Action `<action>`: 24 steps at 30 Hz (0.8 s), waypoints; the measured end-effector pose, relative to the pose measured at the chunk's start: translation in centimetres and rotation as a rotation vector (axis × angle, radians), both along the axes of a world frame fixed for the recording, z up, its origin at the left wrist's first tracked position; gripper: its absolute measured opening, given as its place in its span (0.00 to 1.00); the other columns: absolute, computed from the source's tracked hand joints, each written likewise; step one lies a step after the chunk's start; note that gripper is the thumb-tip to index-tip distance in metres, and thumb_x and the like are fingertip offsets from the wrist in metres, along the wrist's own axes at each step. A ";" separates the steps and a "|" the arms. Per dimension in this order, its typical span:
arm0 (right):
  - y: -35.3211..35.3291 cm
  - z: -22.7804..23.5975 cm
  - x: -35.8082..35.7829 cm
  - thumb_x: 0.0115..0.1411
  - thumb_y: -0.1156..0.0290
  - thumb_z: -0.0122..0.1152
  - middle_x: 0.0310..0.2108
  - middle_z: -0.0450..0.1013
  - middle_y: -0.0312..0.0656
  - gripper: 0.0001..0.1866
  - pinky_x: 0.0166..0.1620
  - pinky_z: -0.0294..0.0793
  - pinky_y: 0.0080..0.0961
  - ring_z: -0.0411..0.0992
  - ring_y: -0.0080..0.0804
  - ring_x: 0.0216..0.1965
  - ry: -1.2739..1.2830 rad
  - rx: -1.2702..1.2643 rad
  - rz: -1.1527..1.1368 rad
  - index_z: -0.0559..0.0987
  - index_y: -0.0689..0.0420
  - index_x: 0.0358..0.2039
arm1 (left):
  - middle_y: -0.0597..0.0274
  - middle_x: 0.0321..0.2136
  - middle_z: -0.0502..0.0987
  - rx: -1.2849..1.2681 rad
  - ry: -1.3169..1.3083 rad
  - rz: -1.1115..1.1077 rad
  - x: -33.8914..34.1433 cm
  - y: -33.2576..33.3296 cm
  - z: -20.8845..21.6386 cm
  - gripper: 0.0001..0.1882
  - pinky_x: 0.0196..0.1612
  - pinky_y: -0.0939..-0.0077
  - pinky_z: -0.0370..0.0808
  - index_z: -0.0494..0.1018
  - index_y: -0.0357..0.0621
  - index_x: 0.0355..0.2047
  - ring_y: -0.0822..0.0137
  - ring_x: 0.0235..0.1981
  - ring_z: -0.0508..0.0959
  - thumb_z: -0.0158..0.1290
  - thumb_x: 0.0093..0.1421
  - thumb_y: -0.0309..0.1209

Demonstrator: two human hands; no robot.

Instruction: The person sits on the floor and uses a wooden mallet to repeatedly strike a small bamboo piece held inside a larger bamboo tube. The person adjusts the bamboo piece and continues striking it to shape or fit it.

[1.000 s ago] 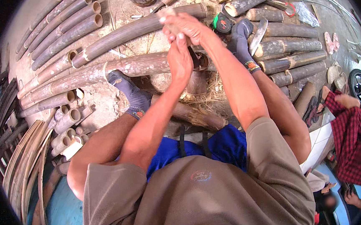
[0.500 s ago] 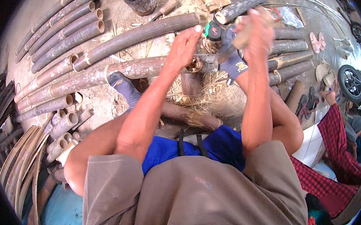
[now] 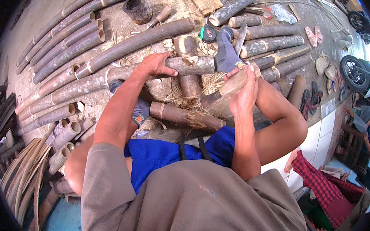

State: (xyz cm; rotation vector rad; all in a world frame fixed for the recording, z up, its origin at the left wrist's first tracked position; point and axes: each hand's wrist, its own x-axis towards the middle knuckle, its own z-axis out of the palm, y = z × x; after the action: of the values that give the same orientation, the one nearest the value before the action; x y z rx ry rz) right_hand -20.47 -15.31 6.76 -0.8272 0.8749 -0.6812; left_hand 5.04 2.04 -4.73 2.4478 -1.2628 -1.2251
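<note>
A long mottled bamboo pole [image 3: 84,87] lies across in front of me, with a cut notch near its right end. My left hand [image 3: 158,65] grips it from above just left of the notch, thumb spread along the near side. A short bamboo piece [image 3: 189,86] supports the pole from below. Above my right knee, my right hand [image 3: 243,95] is closed round a thick, pale piece of wood [image 3: 234,82]. Just beyond that hand a curved metal blade [image 3: 241,37] shows; whether it joins the wood I cannot tell.
Cut bamboo lengths [image 3: 69,50] lie at the left, more [image 3: 270,45] at the right. A green-and-black tape measure [image 3: 207,33], a dark round pot [image 3: 137,9] and a wooden-handled tool [image 3: 161,16] lie beyond the pole. Split strips [image 3: 19,174] are at lower left. People sit far right.
My left hand has come down from above the pole and taken hold of it. My right hand has dropped with the piece of wood from the raised upper right to above my knee.
</note>
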 end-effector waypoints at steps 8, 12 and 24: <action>-1.9 2.7 -4.3 0.70 0.65 0.62 0.50 0.75 0.49 0.16 0.37 0.89 0.35 0.81 0.42 0.46 0.226 -0.094 0.062 0.74 0.59 0.53 | 0.45 0.46 0.79 -0.220 -0.386 -0.083 -2.6 1.0 -2.3 0.54 0.52 0.48 0.80 0.66 0.47 0.61 0.44 0.50 0.81 0.72 0.41 0.66; -3.0 3.6 -8.1 0.70 0.63 0.61 0.48 0.78 0.49 0.19 0.38 0.89 0.32 0.82 0.41 0.42 0.117 0.071 0.054 0.74 0.59 0.56 | 0.43 0.49 0.81 -0.188 -0.082 -0.027 0.8 0.4 -2.4 0.59 0.55 0.52 0.78 0.64 0.49 0.67 0.47 0.49 0.83 0.69 0.42 0.70; 8.6 2.3 -9.2 0.66 0.60 0.62 0.43 0.74 0.48 0.35 0.36 0.84 0.40 0.80 0.38 0.35 -0.358 0.613 0.552 0.65 0.64 0.68 | 0.45 0.52 0.80 -0.106 -0.089 -0.084 0.6 -0.9 -1.0 0.52 0.53 0.51 0.79 0.65 0.51 0.65 0.43 0.51 0.82 0.72 0.45 0.61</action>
State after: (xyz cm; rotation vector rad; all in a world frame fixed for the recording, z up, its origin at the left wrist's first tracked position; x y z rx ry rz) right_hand -29.68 -6.69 9.05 -0.3419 0.4485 -0.0487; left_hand 5.60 1.10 -5.73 2.4207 -1.4291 -1.0497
